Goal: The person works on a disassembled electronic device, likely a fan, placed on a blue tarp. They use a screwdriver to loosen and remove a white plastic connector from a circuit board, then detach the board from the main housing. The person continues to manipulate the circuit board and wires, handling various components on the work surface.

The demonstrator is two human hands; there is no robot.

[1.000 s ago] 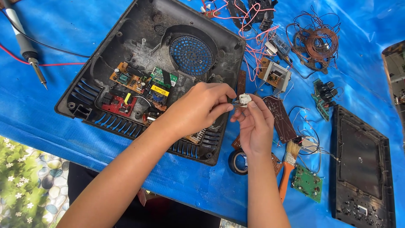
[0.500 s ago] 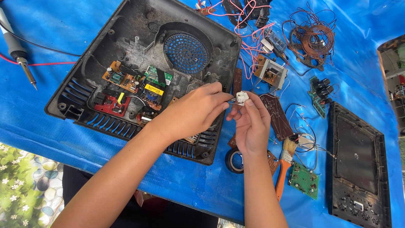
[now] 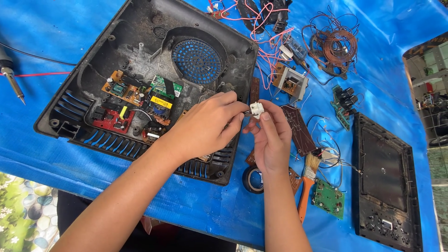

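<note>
At frame centre, the left hand (image 3: 205,128) and right hand (image 3: 270,137) pinch a small white connector (image 3: 255,109); a slipping grip could drop it into the open black casing (image 3: 140,56)

So the bench (image 3: 56,28) is covered by a crinkly blue tarp (image 3: 186,210), and everything sits right on that. Biggest thing is the black plastic housing (image 3: 140,42) at left-centre, lying open with small circuit boards and a blue fan grille inside. Far left there's a soldering iron (image 3: 11,79). Far side has a tangle of red and white wires (image 3: 266,32) and a copper wire coil (image 3: 333,46). On the right lies a black panel (image 3: 385,182). Near the middle: a roll of black tape (image 3: 252,179), an orange-handled brush (image 3: 307,184) and a green circuit board (image 3: 329,198).
</note>
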